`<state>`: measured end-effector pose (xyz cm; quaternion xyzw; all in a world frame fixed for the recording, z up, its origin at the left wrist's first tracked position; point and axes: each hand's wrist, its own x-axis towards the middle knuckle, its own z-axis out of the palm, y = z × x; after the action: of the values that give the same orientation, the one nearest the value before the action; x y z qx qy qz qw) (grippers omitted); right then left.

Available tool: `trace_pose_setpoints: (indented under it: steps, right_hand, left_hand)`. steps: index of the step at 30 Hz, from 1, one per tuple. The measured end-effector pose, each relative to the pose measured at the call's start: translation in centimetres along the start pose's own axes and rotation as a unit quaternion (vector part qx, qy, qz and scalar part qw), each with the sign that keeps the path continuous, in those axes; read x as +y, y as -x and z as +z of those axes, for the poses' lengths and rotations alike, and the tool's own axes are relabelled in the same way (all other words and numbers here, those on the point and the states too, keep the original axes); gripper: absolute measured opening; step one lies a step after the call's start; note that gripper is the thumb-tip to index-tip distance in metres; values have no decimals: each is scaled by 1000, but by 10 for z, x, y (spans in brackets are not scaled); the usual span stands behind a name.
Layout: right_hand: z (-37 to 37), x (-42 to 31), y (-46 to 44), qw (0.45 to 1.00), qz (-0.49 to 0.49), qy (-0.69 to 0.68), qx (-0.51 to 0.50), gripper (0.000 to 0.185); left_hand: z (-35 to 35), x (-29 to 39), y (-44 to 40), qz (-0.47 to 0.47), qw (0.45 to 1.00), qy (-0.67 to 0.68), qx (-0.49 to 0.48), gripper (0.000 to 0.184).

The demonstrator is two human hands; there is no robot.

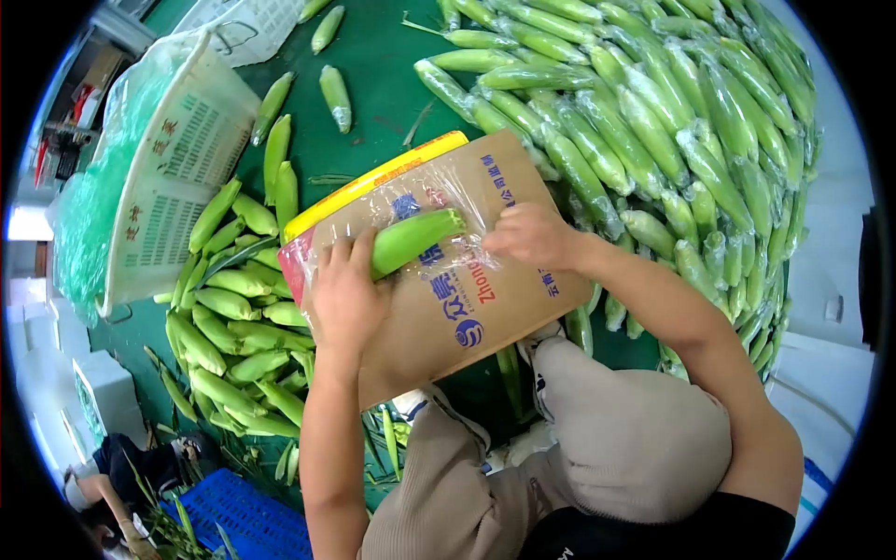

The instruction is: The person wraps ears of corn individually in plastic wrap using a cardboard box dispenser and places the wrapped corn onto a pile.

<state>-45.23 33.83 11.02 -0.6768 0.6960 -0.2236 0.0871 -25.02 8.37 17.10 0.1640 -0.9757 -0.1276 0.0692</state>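
A green ear of corn in its husk (411, 241) lies on clear film over a printed cardboard box (411, 327). My left hand (347, 285) rests at the corn's left end, its fingers apart on the film. Right of the corn's cut end, my right hand (534, 235) is closed in a pinch at the film (467, 205); how much film is between the fingers is hard to see. A yellow roll or strip (373, 182) runs along the box's far edge.
Unwrapped corn (233, 350) is heaped on the left, film-wrapped corn (644, 131) on the right. A white basket (173, 177) leans at upper left. A blue crate (245, 518) stands at lower left, near another person (112, 490). Green flooring (383, 65) shows between the heaps.
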Motion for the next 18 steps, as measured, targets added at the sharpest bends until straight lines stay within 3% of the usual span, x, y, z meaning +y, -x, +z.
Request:
trace_pose_setpoints:
  steps: [4, 5, 8, 10, 11, 14, 16, 18]
  right_hand:
    - [3, -24, 1, 931, 152, -231, 238, 15]
    - [4, -28, -19, 935, 113, -188, 278, 18]
    - [23, -24, -76, 976, 5, -30, 214, 33]
    - [25, -44, -95, 987, 6, 86, 138, 48]
    - [26, -51, -105, 984, 6, 145, 101, 55]
    - [36, -46, -117, 993, 42, 97, 53, 73]
    - [35, -38, -116, 993, 49, 85, 71, 70]
    - [36, -40, -111, 993, 71, 56, 74, 69]
  left_hand:
    - [-3, -9, -4, 10, 999, 21, -40, 66]
    - [-2, -12, -8, 19, 999, 20, -43, 66]
    - [-5, -17, -17, 37, 997, 28, -61, 70]
    - [-2, -24, -16, 69, 997, 31, -27, 74]
    - [-5, -29, -10, 51, 992, 95, -59, 83]
    - [-4, -56, 52, -3, 977, 144, 160, 98]
    - [1, -67, 91, -118, 972, 175, 99, 113]
    - [12, -71, 99, -151, 978, 141, 32, 105]
